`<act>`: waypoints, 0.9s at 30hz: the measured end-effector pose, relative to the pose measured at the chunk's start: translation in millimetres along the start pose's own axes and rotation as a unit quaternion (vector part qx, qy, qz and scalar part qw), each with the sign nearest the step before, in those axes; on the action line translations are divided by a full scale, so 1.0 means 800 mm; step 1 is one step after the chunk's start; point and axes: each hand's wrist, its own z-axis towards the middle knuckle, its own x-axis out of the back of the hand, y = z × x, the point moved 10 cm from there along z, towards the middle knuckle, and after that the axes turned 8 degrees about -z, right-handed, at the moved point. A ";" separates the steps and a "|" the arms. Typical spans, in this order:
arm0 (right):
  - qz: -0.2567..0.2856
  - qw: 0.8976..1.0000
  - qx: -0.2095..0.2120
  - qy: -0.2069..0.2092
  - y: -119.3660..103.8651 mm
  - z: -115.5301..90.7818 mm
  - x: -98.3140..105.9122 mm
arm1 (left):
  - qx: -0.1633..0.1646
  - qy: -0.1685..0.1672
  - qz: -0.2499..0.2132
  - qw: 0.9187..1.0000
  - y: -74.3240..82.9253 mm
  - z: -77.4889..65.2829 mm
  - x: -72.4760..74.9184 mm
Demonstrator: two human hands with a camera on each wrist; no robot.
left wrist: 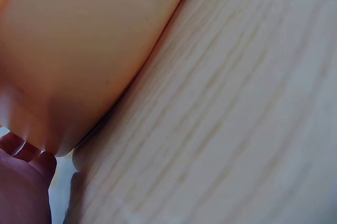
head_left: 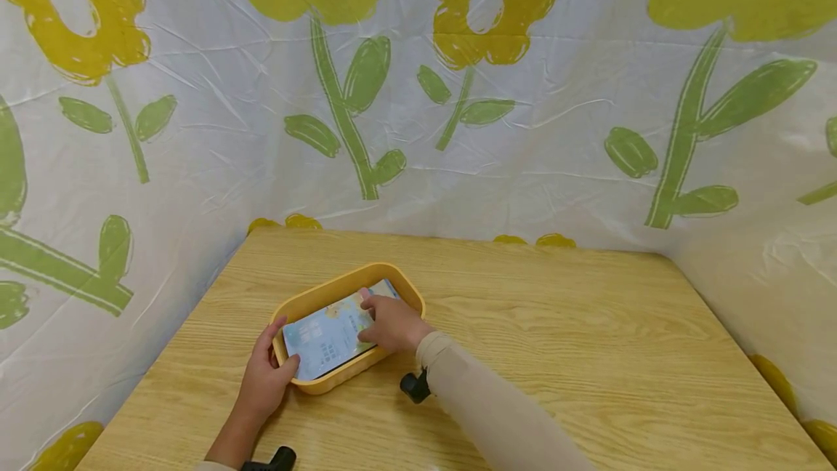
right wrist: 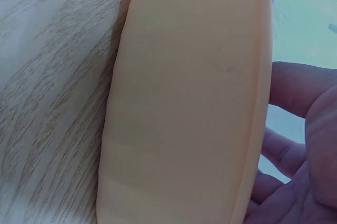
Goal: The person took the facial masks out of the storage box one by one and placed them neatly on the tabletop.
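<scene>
A yellow-orange plastic basket (head_left: pixel 320 386) stands at an angle on the table, its outer wall (right wrist: pixel 184 98) filling much of the right wrist view. Inside it lies a flat light-blue printed packet or booklet (head_left: pixel 320 344). My left hand (head_left: pixel 261 376) grips the basket's left end, fingers along the outside and thumb over the rim by the packet's corner. Reaching over the near rim, my right hand (head_left: pixel 394 322) touches the packet's right part with thumb and forefinger apart. A small pink patch (head_left: pixel 364 295) shows at the forefinger's tip; its kind is unclear. The other right fingers are mostly hidden.
The wood-grain table (head_left: pixel 556 340) extends to the right of the basket. A white cloth with printed flowers (head_left: pixel 405 166) hangs along the back and sides. Dark wrist devices (head_left: pixel 415 387) sit on both forearms, low over the table.
</scene>
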 end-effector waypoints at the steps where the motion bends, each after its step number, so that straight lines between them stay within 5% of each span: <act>1: 0.007 1.000 0.006 0.002 -0.002 0.000 0.000 | 0.000 0.000 -0.001 1.000 0.000 0.000 0.000; 18: 0.122 0.991 0.045 0.030 -0.012 0.002 0.008 | -0.010 -0.005 -0.010 1.000 0.002 0.001 -0.001; 27: 0.113 0.991 0.059 0.041 -0.022 -0.001 0.005 | -0.005 -0.002 -0.014 1.000 -0.001 0.002 0.000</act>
